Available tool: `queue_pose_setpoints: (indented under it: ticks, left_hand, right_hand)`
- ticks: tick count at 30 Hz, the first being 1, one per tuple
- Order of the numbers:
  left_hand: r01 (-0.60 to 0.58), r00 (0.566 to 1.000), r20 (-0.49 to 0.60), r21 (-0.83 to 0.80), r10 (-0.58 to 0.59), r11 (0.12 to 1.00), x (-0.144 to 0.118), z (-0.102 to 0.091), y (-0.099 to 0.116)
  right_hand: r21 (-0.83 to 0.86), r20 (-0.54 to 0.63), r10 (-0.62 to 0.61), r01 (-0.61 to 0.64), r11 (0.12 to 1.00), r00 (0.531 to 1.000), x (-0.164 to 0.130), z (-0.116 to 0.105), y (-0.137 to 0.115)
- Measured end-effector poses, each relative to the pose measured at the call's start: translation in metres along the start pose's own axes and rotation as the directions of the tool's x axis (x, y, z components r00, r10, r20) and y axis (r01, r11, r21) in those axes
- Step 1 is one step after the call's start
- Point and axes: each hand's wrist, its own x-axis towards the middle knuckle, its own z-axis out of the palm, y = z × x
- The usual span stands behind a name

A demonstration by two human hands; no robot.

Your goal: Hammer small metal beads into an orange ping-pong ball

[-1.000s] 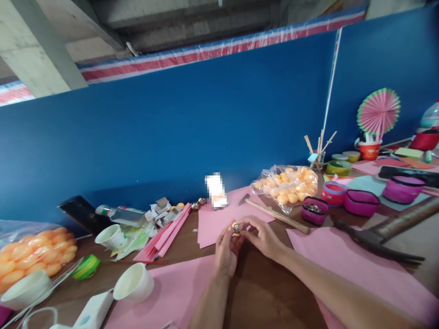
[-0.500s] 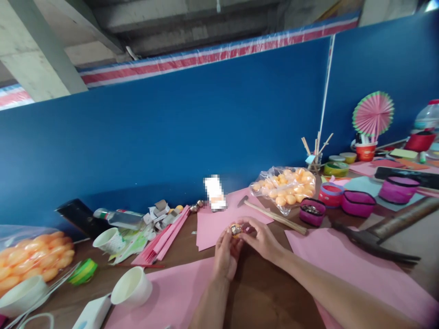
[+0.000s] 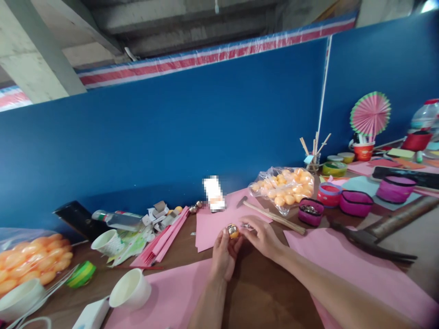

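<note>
- Head cam, looking down at my bench: my left hand [image 3: 223, 256] is pinched shut on a little orange ball [image 3: 233, 231], held up at my fingertips, just above the brown table [image 3: 264, 297].
- My right hand [image 3: 262, 237] sits at 3 o'clock of the ball, fingers closed on a small silvery bit [image 3: 246, 225]. Too blurry to say what it is exactly, and it's a hair apart from the ball.
- Pink paper sheet [image 3: 214, 224] lies right behind my hands at 12 o'clock.
- At 1 o'clock there's a small hammer [image 3: 270, 214] with a wooden handle, and past it a clear bag of orange balls [image 3: 284, 187].
- Pink tub [image 3: 310, 211] of metal bits is at 2 o'clock, next to the bag.
- Big hammer [image 3: 377, 233] lies well off at 3 o'clock.
- Two white paper cups [image 3: 130, 290] at 8 to 9 o'clock, on their sides.
</note>
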Motion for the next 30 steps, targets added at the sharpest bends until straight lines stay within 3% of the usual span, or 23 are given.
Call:
queue_pose_setpoints:
  ticks: [5, 11, 17, 22, 30]
  left_hand:
    - [0.015, 0.991, -0.129, -0.074, -0.025, 0.997, 0.004, -0.003, 0.003]
    - [0.010, 0.988, -0.156, -0.033, -0.015, 0.999, 0.002, -0.001, 0.003]
    - [-0.109, 0.990, -0.067, 0.153, 0.121, 0.982, -0.002, -0.001, 0.000]
    - [-0.123, 0.991, -0.025, 0.246, 0.133, 0.961, -0.003, 0.001, 0.002]
    - [-0.096, 0.994, -0.036, 0.189, 0.105, 0.977, -0.004, 0.007, 0.003]
  right_hand:
    - [-0.233, -0.063, 0.143, -0.154, 0.960, 0.988, 0.005, -0.010, 0.030]
    - [-0.457, 0.111, 0.169, -0.100, 0.884, 0.979, 0.006, -0.017, 0.038]
    - [-0.431, 0.201, 0.189, -0.086, 0.898, 0.961, 0.004, -0.016, 0.031]
    - [-0.416, 0.216, 0.252, -0.144, 0.898, 0.943, 0.006, -0.014, 0.032]
    - [-0.326, 0.130, 0.237, -0.185, 0.927, 0.963, 0.006, -0.013, 0.032]
